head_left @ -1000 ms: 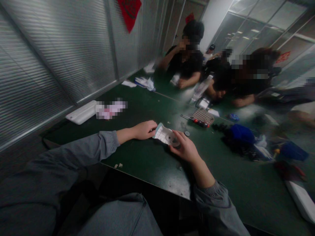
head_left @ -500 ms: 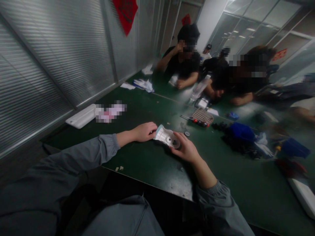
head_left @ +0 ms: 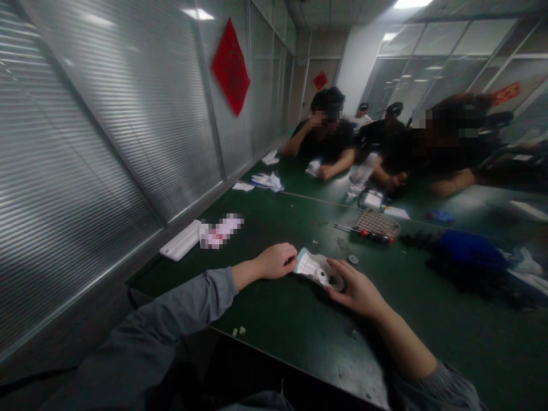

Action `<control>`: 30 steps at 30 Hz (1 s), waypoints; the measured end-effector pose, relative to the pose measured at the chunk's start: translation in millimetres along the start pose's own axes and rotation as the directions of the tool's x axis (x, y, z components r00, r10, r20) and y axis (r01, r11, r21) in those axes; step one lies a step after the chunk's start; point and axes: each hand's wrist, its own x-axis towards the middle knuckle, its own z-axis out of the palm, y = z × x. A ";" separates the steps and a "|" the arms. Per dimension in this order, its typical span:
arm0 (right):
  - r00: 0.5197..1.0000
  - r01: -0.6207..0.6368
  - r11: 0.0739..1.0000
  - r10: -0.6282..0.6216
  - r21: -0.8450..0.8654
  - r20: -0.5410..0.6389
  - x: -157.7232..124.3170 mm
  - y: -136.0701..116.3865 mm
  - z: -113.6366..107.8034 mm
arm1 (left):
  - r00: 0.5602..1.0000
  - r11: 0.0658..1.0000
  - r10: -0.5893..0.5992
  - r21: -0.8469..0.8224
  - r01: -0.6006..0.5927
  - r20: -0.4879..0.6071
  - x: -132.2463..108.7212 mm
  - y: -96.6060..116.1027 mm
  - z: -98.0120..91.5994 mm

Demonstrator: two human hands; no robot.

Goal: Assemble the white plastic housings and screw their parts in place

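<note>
A white plastic shell (head_left: 311,266) with a ribbed inside, a teal edge and a round hub lies low over the green table between my hands. My left hand (head_left: 277,261) has its fingers curled at the teal left end, with the fingertips partly hidden. Around the rounded right end, my right hand (head_left: 355,285) grips with thumb and fingers. Just beyond the right fingers rests a small round grey piece (head_left: 353,259). Farther back, a red-and-black screwdriver (head_left: 377,236) lies against a mesh grille (head_left: 378,221).
A long white case (head_left: 182,242) lies at the table's left edge. White gloves (head_left: 268,181), a clear bottle (head_left: 362,176) and a white box (head_left: 372,198) are farther back. Blue cloth (head_left: 471,251) lies at right. Two people in black sit across the table (head_left: 265,308).
The camera view has tilted up and turned left, so the scene sits lower and farther right. Both hands keep about the same hold on the shell.
</note>
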 end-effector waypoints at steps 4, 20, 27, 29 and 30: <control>1.000 -0.005 1.000 0.005 0.006 0.002 0.2 2.6 1.3 | 1.000 1.000 0.005 -0.008 -0.005 -0.007 0.1 1.0 -1.7; 0.943 -0.176 0.982 0.189 0.073 -0.273 -5.4 25.2 -12.4 | 0.999 1.000 0.003 0.029 -0.005 0.053 1.3 -7.0 8.7; 0.966 -0.124 0.985 0.147 0.118 -0.213 -5.3 20.1 -9.0 | 0.997 0.998 -0.047 0.047 0.050 -0.055 1.1 -0.3 3.2; 0.969 -0.123 0.985 0.146 0.120 -0.201 -5.2 20.3 -8.4 | 0.995 0.997 -0.057 0.040 0.061 -0.079 0.4 2.3 1.2; 0.970 -0.125 0.985 0.146 0.119 -0.195 -5.1 20.5 -8.0 | 0.995 0.997 -0.060 0.036 0.063 -0.081 -0.1 3.2 0.5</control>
